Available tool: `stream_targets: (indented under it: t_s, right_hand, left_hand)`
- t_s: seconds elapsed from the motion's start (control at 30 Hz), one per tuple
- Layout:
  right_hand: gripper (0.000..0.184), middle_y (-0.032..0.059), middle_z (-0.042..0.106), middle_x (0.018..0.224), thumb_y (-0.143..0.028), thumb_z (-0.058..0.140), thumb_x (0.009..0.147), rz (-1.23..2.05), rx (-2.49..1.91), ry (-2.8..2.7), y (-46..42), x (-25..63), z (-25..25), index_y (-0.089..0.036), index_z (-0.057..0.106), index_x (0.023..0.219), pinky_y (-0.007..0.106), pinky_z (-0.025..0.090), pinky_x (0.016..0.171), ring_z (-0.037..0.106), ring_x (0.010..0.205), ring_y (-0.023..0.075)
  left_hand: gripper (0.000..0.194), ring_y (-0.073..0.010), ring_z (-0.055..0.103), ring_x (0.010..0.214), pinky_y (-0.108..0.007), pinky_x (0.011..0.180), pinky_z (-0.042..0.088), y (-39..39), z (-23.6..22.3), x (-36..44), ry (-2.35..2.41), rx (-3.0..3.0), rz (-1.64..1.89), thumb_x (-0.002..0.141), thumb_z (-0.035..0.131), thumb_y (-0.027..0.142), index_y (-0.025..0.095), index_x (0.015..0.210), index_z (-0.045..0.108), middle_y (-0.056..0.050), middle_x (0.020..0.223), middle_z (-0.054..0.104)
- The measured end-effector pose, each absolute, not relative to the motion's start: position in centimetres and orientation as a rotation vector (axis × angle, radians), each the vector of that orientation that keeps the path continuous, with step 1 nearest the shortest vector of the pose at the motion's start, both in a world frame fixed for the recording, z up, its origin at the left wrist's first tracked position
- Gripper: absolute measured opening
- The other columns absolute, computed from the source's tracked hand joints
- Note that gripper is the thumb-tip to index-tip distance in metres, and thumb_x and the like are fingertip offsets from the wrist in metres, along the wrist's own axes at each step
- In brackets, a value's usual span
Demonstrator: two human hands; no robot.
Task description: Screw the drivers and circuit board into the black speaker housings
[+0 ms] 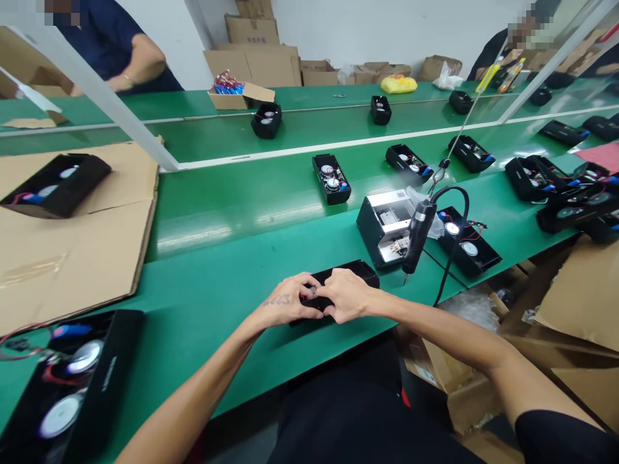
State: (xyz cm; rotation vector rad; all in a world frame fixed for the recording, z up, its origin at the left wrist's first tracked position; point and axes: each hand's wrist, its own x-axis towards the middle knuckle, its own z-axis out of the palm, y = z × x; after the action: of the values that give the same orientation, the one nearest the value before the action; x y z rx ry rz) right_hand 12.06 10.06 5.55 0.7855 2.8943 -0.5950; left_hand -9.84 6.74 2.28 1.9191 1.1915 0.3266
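A: ok, from where I'm standing, where's the black case [365,274]?
B: lower centre, on the green bench [193,361]. Left hand [286,300] has it, thumb and fingers narrow around the near wall. Right hand [347,295] is curled narrow at that wall too, can't really tell if it's pinching a part.
A: and the power screwdriver [418,237]?
B: right of centre, hanging tip down beside the boxy machine [380,232].
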Motion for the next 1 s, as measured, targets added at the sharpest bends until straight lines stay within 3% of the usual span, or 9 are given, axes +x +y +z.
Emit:
stream_targets:
  t_s: [0.23, 0.3, 0.4, 0.53, 0.6, 0.67, 0.83, 0.9, 1.0]
  right_hand:
    - [0.04, 0.0114, 0.08, 0.094, -0.03, 0.074, 0.09, -0.556, 0.748, 2.929, 9.4, 12.3, 5.7, -0.016, 0.074, 0.128, 0.041, 0.052, 0.088, 0.073, 0.089, 0.0294]
    - [0.039, 0.0122, 0.08, 0.103, -0.027, 0.073, 0.092, -0.589, 0.721, 3.007, 8.8, 13.0, 6.0, -0.015, 0.072, 0.129, 0.043, 0.053, 0.093, 0.073, 0.098, 0.0295]
    - [0.045, 0.014, 0.076, 0.131, -0.026, 0.073, 0.095, -0.812, 0.86, 3.342, 7.7, 15.8, 6.2, -0.019, 0.064, 0.139, 0.048, 0.053, 0.105, 0.068, 0.123, 0.0307]
    - [0.03, 0.0115, 0.073, 0.124, -0.026, 0.07, 0.098, -0.885, 2.206, 3.482, 7.2, 21.6, 4.5, -0.026, 0.067, 0.128, 0.049, 0.058, 0.099, 0.069, 0.115, 0.029]
    - [0.026, 0.0117, 0.07, 0.119, -0.03, 0.072, 0.096, -0.673, 2.825, 3.25, 7.5, 24.4, 3.0, -0.024, 0.067, 0.121, 0.048, 0.06, 0.093, 0.068, 0.109, 0.0291]
    - [0.037, 0.0136, 0.066, 0.126, -0.035, 0.075, 0.093, -0.561, 3.114, 3.048, 8.2, 26.6, 1.6, -0.022, 0.064, 0.126, 0.049, 0.059, 0.096, 0.067, 0.116, 0.0304]
    - [0.065, 0.0185, 0.065, 0.146, -0.044, 0.074, 0.094, -1.085, 2.977, 2.816, 11.4, 28.3, 0.8, -0.019, 0.051, 0.15, 0.051, 0.055, 0.111, 0.067, 0.13, 0.0305]
    - [0.063, 0.0171, 0.071, 0.139, -0.046, 0.075, 0.092, -1.282, 2.918, 2.743, 12.6, 27.9, 1.1, -0.018, 0.057, 0.145, 0.05, 0.056, 0.111, 0.071, 0.123, 0.0293]
    - [0.048, 0.0103, 0.078, 0.111, -0.044, 0.083, 0.083, -1.34, 3.0, 2.725, 13.0, 27.1, 1.1, -0.017, 0.069, 0.12, 0.045, 0.06, 0.1, 0.074, 0.101, 0.0263]
  left_hand:
    - [0.028, -0.0191, 0.071, 0.099, -0.03, 0.082, 0.055, 6.6, 2.1, -10.0, 1.194, 2.044, 0.34, 0.08, 0.087, 0.051, 0.025, 0.073, 0.08, -0.001, 0.12, 0.075]
    - [0.025, -0.0235, 0.071, 0.11, -0.035, 0.093, 0.057, 6.3, 1.9, -10.0, 1.208, 2.105, 0.354, 0.079, 0.088, 0.05, 0.026, 0.075, 0.081, -0.001, 0.119, 0.076]
    - [0.018, -0.0361, 0.06, 0.138, -0.053, 0.117, 0.048, 4.9, 1.1, -9.7, 1.243, 2.211, 0.402, 0.077, 0.091, 0.044, 0.029, 0.081, 0.083, -0.002, 0.121, 0.077]
    - [0.006, -0.0447, 0.046, 0.152, -0.069, 0.123, 0.037, 1.8, -0.2, -8.7, 1.25, 2.325, 0.473, 0.085, 0.086, 0.032, 0.028, 0.086, 0.082, -0.003, 0.12, 0.078]
    - [0.004, -0.046, 0.042, 0.154, -0.07, 0.123, 0.036, 0.5, -0.8, -8.3, 1.248, 2.406, 0.534, 0.088, 0.082, 0.028, 0.026, 0.091, 0.081, -0.003, 0.121, 0.079]
    - [0.009, -0.0457, 0.042, 0.155, -0.068, 0.124, 0.037, -0.4, -1.2, -8.0, 1.251, 2.511, 0.602, 0.086, 0.082, 0.027, 0.025, 0.094, 0.078, -0.003, 0.122, 0.078]
    - [0.014, -0.0433, 0.044, 0.154, -0.063, 0.126, 0.038, -0.8, -2.0, -8.1, 1.258, 2.601, 0.67, 0.082, 0.085, 0.027, 0.025, 0.091, 0.075, -0.001, 0.122, 0.078]
    - [0.016, -0.0428, 0.045, 0.154, -0.063, 0.125, 0.038, -0.7, -2.1, -8.2, 1.264, 2.596, 0.691, 0.081, 0.087, 0.03, 0.025, 0.091, 0.075, -0.002, 0.121, 0.079]
    - [0.02, -0.0422, 0.046, 0.153, -0.062, 0.126, 0.038, -0.6, -2.3, -8.3, 1.272, 2.599, 0.715, 0.08, 0.088, 0.033, 0.026, 0.093, 0.075, -0.002, 0.12, 0.079]
